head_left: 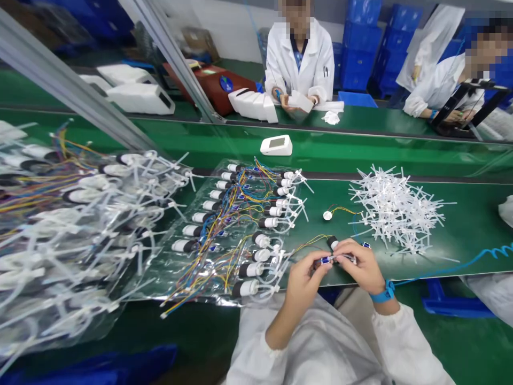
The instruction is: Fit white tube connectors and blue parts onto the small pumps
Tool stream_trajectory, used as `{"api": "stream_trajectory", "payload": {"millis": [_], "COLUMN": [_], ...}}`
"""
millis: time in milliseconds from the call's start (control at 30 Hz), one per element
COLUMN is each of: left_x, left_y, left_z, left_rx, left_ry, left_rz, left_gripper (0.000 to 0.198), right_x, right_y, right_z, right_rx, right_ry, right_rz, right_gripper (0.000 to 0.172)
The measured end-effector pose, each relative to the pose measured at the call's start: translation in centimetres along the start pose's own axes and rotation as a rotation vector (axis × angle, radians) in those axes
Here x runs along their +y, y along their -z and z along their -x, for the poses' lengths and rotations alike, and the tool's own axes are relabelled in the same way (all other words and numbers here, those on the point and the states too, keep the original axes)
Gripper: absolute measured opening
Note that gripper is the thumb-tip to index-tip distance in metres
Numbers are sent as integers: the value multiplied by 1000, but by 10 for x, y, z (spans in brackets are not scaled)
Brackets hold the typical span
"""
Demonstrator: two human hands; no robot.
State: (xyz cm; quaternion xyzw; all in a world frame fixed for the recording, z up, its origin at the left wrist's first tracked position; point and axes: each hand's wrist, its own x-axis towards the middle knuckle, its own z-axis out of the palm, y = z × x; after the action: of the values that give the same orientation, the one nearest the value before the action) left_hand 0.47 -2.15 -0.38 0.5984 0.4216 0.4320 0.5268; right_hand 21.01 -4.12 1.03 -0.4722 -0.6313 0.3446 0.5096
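My left hand [305, 271] and my right hand [360, 263] meet over the near edge of the green table [473, 224]. Between their fingertips they pinch a small wired part [331, 258]: a blue connector, a black-and-white cylinder and thin yellow and blue wires. A blue wrist strap [383, 293] sits on my right wrist. Just beyond my hands lies a loose white disc with red and yellow wires [327, 215]. To the left, rows of finished cylinder assemblies [248, 224] lie on clear plastic sheet.
A heap of white T-shaped plastic tubes [395, 211] lies to the right of my hands. Bagged assemblies [72, 230] pile up at far left. A white device [276, 145] rides the conveyor belt. Two people in white coats [300, 59] work opposite. A blue coiled cord [460, 262] runs right.
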Motion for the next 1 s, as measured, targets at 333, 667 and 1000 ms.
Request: {"api": "stream_trajectory", "payload": {"millis": [333,667,1000], "left_x": [2,6,7], "left_y": [-2,-1,-2], "left_z": [2,1,2], "left_rx": [19,-8,17], "left_ry": [-37,-206,-144], "left_rz": [37,-82,-69], "left_gripper": [18,10,14], "right_x": [2,-2,-1], "right_y": [3,6,7], "right_z": [2,-1,-1], "right_rx": [6,-64,-33], "right_ry": [-23,1,45], "right_rz": [18,21,8], "right_gripper": [13,13,18]}}
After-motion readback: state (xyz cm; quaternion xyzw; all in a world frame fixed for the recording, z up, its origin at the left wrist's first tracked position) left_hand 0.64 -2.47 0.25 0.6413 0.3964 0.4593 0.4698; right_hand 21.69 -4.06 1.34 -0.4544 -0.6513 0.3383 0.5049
